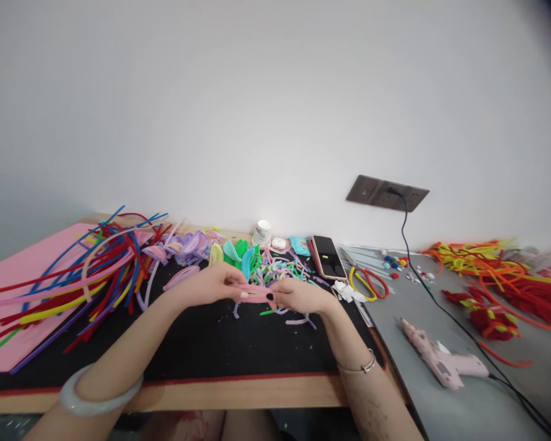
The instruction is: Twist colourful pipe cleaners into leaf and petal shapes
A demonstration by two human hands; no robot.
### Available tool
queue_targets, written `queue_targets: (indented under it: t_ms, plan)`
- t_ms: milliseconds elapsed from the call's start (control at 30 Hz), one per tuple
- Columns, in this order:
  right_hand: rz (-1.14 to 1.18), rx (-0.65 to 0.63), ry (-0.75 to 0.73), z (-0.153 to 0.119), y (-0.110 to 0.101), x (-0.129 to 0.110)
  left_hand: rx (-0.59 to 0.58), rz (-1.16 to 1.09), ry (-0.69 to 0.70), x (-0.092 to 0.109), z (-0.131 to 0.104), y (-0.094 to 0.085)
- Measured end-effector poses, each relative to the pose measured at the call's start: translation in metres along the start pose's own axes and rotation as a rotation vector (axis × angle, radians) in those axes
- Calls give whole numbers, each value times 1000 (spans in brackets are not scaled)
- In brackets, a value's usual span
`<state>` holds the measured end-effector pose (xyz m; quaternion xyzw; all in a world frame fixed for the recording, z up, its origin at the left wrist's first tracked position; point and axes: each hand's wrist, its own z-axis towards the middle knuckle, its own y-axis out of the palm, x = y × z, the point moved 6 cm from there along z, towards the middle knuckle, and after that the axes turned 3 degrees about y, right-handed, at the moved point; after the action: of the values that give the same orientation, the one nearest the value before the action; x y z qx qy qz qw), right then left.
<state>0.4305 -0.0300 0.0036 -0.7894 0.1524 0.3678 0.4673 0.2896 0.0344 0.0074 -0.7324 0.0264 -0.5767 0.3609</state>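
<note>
My left hand (211,285) and my right hand (300,296) meet over a black mat (202,349), and both pinch the same pink pipe cleaner (253,293) between their fingertips. It lies flat and folded between the two hands. Just behind them sits a heap of short cut pipe-cleaner pieces (280,266) in green, pink and purple. Finished loop shapes (190,245) in purple, pink, yellow and teal lie behind my left hand.
Long pipe cleaners (82,269) in many colours fan over a pink sheet (13,275) at left. A phone (329,257), a small jar (261,233) and pompoms (395,262) stand at the back. A pink glue gun (441,358) with its black cable (441,306) lies right, beside red and orange pipe cleaners (505,282).
</note>
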Motion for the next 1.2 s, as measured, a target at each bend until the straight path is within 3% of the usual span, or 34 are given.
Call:
queue_targets:
  t_ms: [100,167,267,600,800,1033,1100,1200]
  plan:
    - [-45,-44,-47,7,3,-7,-204,72,88,15,10,18]
    - [-55,-53,-74,9,3,-9,-353,28,29,17,14,33]
    - [-51,-43,-70,8,-1,-9,-431,-27,-42,17,16,43]
    - [-70,-49,-98,-1,-3,-11,-513,-179,-72,-1,12,46]
    - [-135,-79,-90,8,6,-8,-392,-51,48,8,20,48]
    - [-170,-44,-116,2,6,-13,-390,-176,-28,0,21,51]
    - [-202,-15,-127,-1,6,-16,-395,-234,-16,-1,20,50]
    - [-303,130,-110,-6,3,-22,-350,-377,-32,-2,18,47]
